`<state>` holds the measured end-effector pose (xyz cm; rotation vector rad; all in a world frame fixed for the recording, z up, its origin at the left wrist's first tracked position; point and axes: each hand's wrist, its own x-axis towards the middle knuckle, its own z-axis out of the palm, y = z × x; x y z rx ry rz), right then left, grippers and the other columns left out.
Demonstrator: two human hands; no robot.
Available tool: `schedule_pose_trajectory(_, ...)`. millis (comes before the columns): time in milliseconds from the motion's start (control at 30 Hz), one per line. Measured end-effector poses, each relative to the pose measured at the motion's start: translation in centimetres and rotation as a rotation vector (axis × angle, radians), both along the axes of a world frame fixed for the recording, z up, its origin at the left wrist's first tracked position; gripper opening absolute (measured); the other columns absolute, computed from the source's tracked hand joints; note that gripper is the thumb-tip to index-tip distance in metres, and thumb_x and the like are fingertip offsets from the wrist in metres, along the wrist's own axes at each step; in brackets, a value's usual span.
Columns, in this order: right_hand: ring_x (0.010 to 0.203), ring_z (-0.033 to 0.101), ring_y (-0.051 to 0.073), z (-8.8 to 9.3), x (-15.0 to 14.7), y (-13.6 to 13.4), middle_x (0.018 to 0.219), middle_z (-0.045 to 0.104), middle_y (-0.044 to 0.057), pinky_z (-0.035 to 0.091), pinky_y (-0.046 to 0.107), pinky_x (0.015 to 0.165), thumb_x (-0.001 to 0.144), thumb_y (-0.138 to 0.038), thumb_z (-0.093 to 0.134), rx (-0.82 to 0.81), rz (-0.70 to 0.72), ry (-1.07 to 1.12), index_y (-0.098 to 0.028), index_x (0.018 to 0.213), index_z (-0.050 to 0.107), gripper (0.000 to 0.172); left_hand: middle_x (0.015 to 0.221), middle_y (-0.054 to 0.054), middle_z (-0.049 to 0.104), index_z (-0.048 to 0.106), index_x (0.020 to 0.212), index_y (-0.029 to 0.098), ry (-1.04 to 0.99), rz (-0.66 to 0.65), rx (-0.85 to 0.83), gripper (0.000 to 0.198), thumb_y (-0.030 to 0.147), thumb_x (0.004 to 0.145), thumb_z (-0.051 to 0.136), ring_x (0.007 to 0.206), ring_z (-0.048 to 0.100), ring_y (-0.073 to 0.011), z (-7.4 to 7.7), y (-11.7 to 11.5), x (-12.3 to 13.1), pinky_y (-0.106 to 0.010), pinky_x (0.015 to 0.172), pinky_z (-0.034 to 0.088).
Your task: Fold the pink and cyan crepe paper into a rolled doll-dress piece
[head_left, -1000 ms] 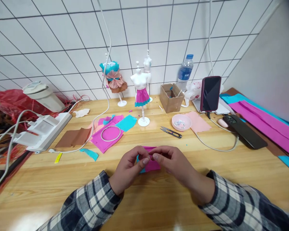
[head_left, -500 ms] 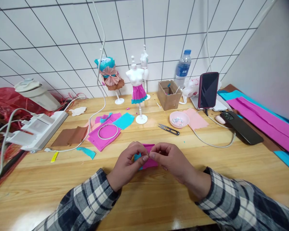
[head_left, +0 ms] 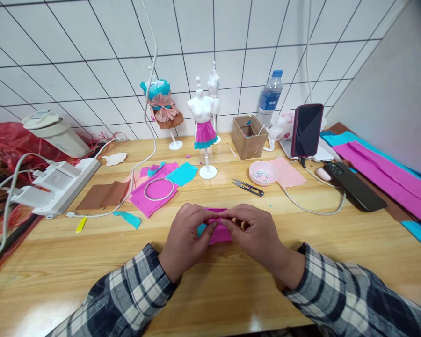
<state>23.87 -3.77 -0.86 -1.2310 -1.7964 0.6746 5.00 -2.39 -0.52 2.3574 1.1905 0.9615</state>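
Both of my hands meet over a small pink crepe-paper piece (head_left: 220,234) with a teal edge, low over the wooden table (head_left: 210,285). My left hand (head_left: 185,241) pinches its left side between thumb and fingers. My right hand (head_left: 256,234) pinches the top edge just beside it, fingertips nearly touching the left ones. Most of the paper is hidden under my fingers.
Behind my hands lie thread snips (head_left: 248,187), a pink dish of beads (head_left: 263,172), pink and teal paper scraps with a white ring (head_left: 158,189), and brown paper (head_left: 103,195). Mannequins (head_left: 205,126) in paper dresses, a cardboard box (head_left: 249,136), bottle, phones (head_left: 306,130), cables and a power strip (head_left: 59,185) stand around.
My fingers have shifted slightly along the paper's top edge, still pinching it. The camera view has moved a little; nothing else on the table has moved.
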Motion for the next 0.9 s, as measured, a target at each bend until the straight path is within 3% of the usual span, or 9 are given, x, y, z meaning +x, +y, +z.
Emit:
schedule_pose_trajectory(333, 0.059, 0.057, 0.01, 0.1, 0.2, 0.3, 0.072, 0.067, 0.0, 0.044, 0.023, 0.056, 0.083, -0.022, 0.065, -0.013, -0.023, 0.016, -0.021, 0.083, 0.072, 0.007, 0.079, -0.004, 0.065, 0.068, 0.099, 0.021, 0.157, 0.002, 0.177, 0.013, 0.02, 0.089, 0.059, 0.076, 0.053, -0.0192, 0.2, -0.7, 0.2, -0.034, 0.069, 0.04)
schedule_pose_trajectory(567, 0.042, 0.046, 0.007, 0.5, -0.1, 0.6, 0.053, 0.053, -0.006, 0.032, 0.019, 0.04, 0.08, -0.038, 0.063, -0.663, 0.161, 0.46, -0.019, 0.077, 0.06, 0.02, 0.077, -0.003, 0.064, 0.065, 0.091, 0.019, 0.167, -0.067, 0.264, 0.009, 0.014, 0.088, 0.059, 0.073, 0.053, -0.0172, 0.4, -0.7, 0.2, -0.033, 0.069, 0.04)
schedule_pose_trajectory(700, 0.038, 0.04, 0.007, 0.3, -0.2, 0.5, 0.046, 0.049, -0.008, 0.024, 0.017, 0.036, 0.077, -0.05, 0.066, -0.873, 0.181, 0.636, -0.02, 0.079, 0.056, 0.032, 0.077, -0.002, 0.064, 0.065, 0.091, 0.02, 0.099, -0.078, 0.225, 0.009, 0.014, 0.087, 0.059, 0.073, 0.053, -0.0164, 0.3, -1.0, 0.1, -0.032, 0.069, 0.04)
schedule_pose_trajectory(800, 0.039, 0.042, 0.007, 0.0, 0.9, 1.3, 0.048, 0.049, -0.007, 0.025, 0.018, 0.036, 0.078, -0.052, 0.067, -0.784, 0.091, 0.621, -0.02, 0.082, 0.06, 0.033, 0.074, -0.002, 0.062, 0.066, 0.093, 0.02, 0.018, -0.02, 0.148, 0.01, 0.017, 0.09, 0.057, 0.072, 0.054, -0.016, 0.4, -0.4, -0.4, -0.031, 0.068, 0.041)
schedule_pose_trajectory(900, 0.046, 0.051, 0.01, -0.7, 2.8, 3.1, 0.061, 0.061, -0.001, 0.038, 0.023, 0.044, 0.08, -0.044, 0.068, -0.435, 0.005, 0.354, -0.019, 0.083, 0.069, 0.025, 0.084, -0.004, 0.066, 0.068, 0.103, 0.021, 0.103, 0.018, 0.049, 0.017, 0.026, 0.091, 0.057, 0.08, 0.057, -0.0182, 0.7, 1.8, -0.8, -0.033, 0.074, 0.043)
